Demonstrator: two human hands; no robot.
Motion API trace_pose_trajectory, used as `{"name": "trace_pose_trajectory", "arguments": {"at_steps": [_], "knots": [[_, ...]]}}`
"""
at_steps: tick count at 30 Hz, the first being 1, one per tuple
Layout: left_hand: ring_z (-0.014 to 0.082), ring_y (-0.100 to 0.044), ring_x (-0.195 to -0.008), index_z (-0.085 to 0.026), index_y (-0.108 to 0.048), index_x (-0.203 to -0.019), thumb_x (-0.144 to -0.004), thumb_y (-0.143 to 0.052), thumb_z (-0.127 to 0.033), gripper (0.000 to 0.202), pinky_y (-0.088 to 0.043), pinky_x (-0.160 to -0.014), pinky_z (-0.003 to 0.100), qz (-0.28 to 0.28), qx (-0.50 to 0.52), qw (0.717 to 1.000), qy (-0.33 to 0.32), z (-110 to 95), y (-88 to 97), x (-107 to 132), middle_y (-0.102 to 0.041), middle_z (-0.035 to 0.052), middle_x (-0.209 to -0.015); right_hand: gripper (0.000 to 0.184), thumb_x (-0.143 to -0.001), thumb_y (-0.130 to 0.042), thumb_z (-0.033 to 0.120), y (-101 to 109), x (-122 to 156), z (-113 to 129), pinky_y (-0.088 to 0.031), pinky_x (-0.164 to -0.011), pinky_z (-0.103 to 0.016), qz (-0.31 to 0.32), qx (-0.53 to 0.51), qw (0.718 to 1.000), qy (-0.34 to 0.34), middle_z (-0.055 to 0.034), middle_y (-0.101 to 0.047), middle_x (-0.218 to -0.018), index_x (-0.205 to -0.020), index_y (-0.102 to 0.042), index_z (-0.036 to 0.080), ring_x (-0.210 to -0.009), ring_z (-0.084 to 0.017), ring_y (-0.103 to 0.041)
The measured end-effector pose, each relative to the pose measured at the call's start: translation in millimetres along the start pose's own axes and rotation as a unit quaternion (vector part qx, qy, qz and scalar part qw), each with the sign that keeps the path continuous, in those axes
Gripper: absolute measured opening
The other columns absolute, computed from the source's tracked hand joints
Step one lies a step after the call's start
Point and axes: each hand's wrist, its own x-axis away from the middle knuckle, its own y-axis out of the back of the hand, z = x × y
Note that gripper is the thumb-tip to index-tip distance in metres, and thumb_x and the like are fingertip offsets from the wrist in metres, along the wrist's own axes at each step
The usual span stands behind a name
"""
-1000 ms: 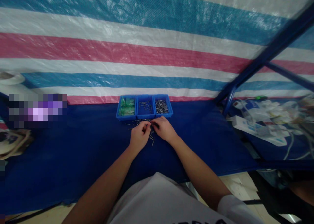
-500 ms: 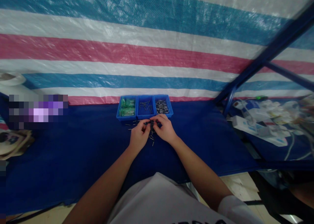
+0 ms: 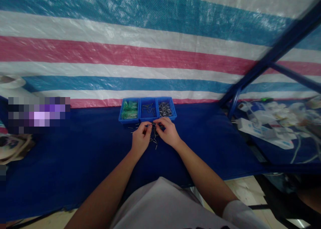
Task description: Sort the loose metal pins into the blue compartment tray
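Both hands have drawn in a little since the earlier frame, with the fingers curled more tightly and the view barely shifted. On my feed, the left hand [image 3: 140,138] and right hand [image 3: 168,132] nearly meet just in front of a three-compartment blue plastic tray [image 3: 147,121], over a loose scatter of thin metal pins [image 3: 154,140] lying on a dark blue cloth [image 3: 200,145]. Both hands are curled inward, with the fingertips [image 3: 148,127] pinched almost closed at the pile. I can't tell from here whether either hand has hold of a pin; the fingers hide that spot.

In the tray, the left compartment [image 3: 129,109] holds green items too blurred for me to identify. The middle compartment [image 3: 147,108] has a few loose pins, and the right compartment [image 3: 165,109] has a denser bunch. Behind the tray hangs a striped woven tarp [image 3: 160,55] in blue, white and red. Off to the right, past a blue metal frame bar [image 3: 273,58], lies a white power strip [image 3: 263,130] with white cables. Its labels are too small for me to read, as is the dark lettering at the bottom edge of the white shirt [image 3: 160,205].
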Motion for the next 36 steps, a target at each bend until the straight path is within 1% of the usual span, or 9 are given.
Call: {"name": "trace_pose_trajectory", "arguments": {"at_steps": [4,7,10,14,18,24,29,36], "knots": [[0.0086,-0.045,-0.047,-0.02,-0.063,-0.095,-0.09,-0.049,-0.04,0.024,-0.036,-0.053,0.021,-0.007,-0.004,1.0,0.001,0.6,0.5,-0.2,-0.05,-0.007,-0.054,0.019,-0.087,-0.055,0.016,0.3,0.2,1.5,-0.051,-0.081,-0.034,0.003,-0.013,1.0,-0.011,-0.0058,-0.068,-0.096,-0.1,-0.068,0.022,-0.091,-0.019,-0.06],[0.0088,-0.046,-0.048,-0.02,-0.06,-0.096,-0.091,-0.048,-0.04,0.024,-0.035,-0.053,0.021,-0.011,-0.001,1.0,0.011,2.9,0.5,-0.4,-0.05,-0.0069,-0.056,0.017,-0.087,-0.057,0.019,-1.2,0.5,2.7,-0.05,-0.076,-0.032,-0.006,-0.037,0.999,-0.023,-0.0054,-0.069,-0.093,-0.099,-0.069,0.021,-0.084,-0.018,-0.06],[0.0088,-0.045,-0.047,-0.02,-0.058,-0.097,-0.091,-0.047,-0.04,0.023,-0.034,-0.053,0.021,-0.009,0.007,1.0,0.023,4.2,0.3,-0.5,-0.049,-0.0073,-0.055,0.015,-0.085,-0.059,0.023,-4.2,0.6,3.7,-0.05,-0.069,-0.028,-0.024,-0.104,0.992,-0.064,-0.0041,-0.069,-0.091,-0.097,-0.069,0.02,-0.072,-0.014,-0.058],[0.0089,-0.043,-0.046,-0.02,-0.055,-0.095,-0.092,-0.045,-0.038,0.022,-0.032,-0.052,0.022,-0.002,0.011,1.0,0.024,3.1,0.3,-0.1,-0.046,-0.0079,-0.054,0.016,-0.082,-0.063,0.028,-8.1,0.0,4.5,-0.048,-0.062,-0.026,-0.036,-0.189,0.972,-0.135,-0.0024,-0.069,-0.083,-0.095,-0.069,0.019,-0.062,-0.013,-0.055],[0.0092,-0.044,-0.047,-0.02,-0.053,-0.094,-0.093,-0.043,-0.037,0.02,-0.032,-0.053,0.022,0.007,0.014,0.999,0.031,1.3,0.9,0.1,-0.044,-0.0083,-0.053,0.018,-0.079,-0.066,0.031,-10.8,0.0,4.8,-0.047,-0.061,-0.026,-0.046,-0.224,0.961,-0.155,-0.0023,-0.067,-0.079,-0.092,-0.069,0.018,-0.062,-0.013,-0.056],[0.01,-0.046,-0.049,-0.021,-0.052,-0.092,-0.094,-0.041,-0.04,0.022,-0.034,-0.055,0.022,0.003,0.015,0.999,0.035,2.9,0.6,-0.3,-0.047,-0.0071,-0.056,0.019,-0.079,-0.067,0.033,-12.5,1.3,3.0,-0.047,-0.061,-0.025,-0.04,-0.21,0.963,-0.162,-0.002,-0.068,-0.076,-0.09,-0.071,0.018,-0.063,-0.013,-0.058],[0.0112,-0.051,-0.054,-0.02,-0.052,-0.087,-0.095,-0.036,-0.042,0.028,-0.036,-0.058,0.023,0.002,0.005,1.0,0.028,3.5,0.6,-0.3,-0.052,-0.0044,-0.062,0.019,-0.079,-0.067,0.033,-12.6,2.0,2.9,-0.049,-0.063,-0.027,-0.039,-0.189,0.969,-0.153,-0.0034,-0.07,-0.08,-0.089,-0.072,0.019,-0.066,-0.014,-0.061],[0.012,-0.049,-0.053,-0.019,-0.054,-0.081,-0.094,-0.037,-0.043,0.031,-0.035,-0.056,0.024,0.005,0.0,1.0,0.026,1.7,1.7,-1.2,-0.05,-0.0043,-0.058,0.019,-0.08,-0.066,0.032,-13.3,2.7,1.5,-0.05,-0.064,-0.027,-0.036,-0.176,0.973,-0.145,-0.0043,-0.071,-0.081,-0.092,-0.073,0.019,-0.068,-0.015,-0.062]]}}
